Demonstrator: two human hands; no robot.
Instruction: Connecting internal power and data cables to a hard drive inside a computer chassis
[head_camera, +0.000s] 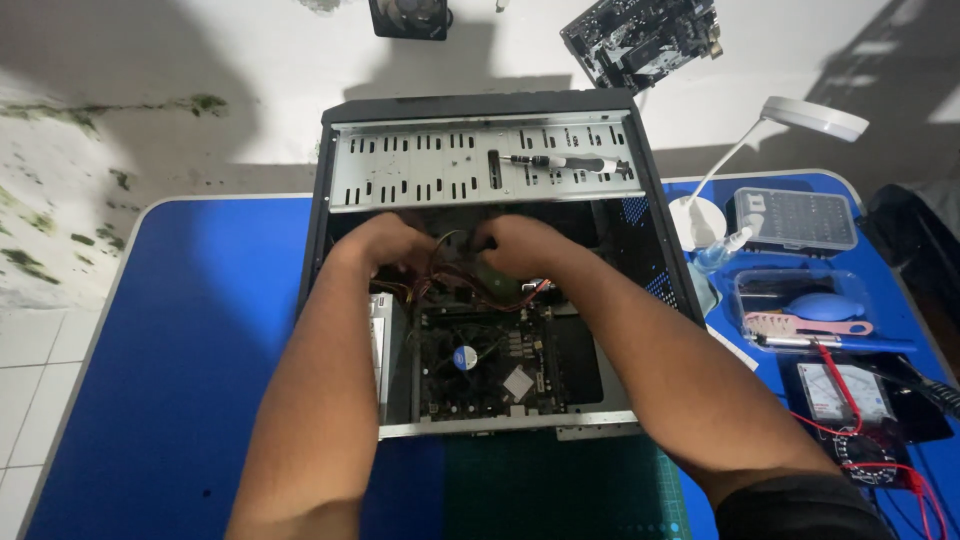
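Clear plastic bit case (795, 219), rectangular, grey insert, at the table's far right beside the lamp base. Clear open tray (800, 305) just nearer, holding blue and pink tools. Multimeter dial face (845, 392), white rectangle, lies nearest. Round blue sticker (465, 357) on the motherboard

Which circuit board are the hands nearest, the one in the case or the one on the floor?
The motherboard mounted inside the open case; both hands work just above it. The loose board lies beyond the case.

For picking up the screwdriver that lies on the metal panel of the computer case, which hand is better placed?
Probably the right hand. It sits almost directly below the screwdriver on the metal panel, while the left hand is farther off. Both hands are among the cables.
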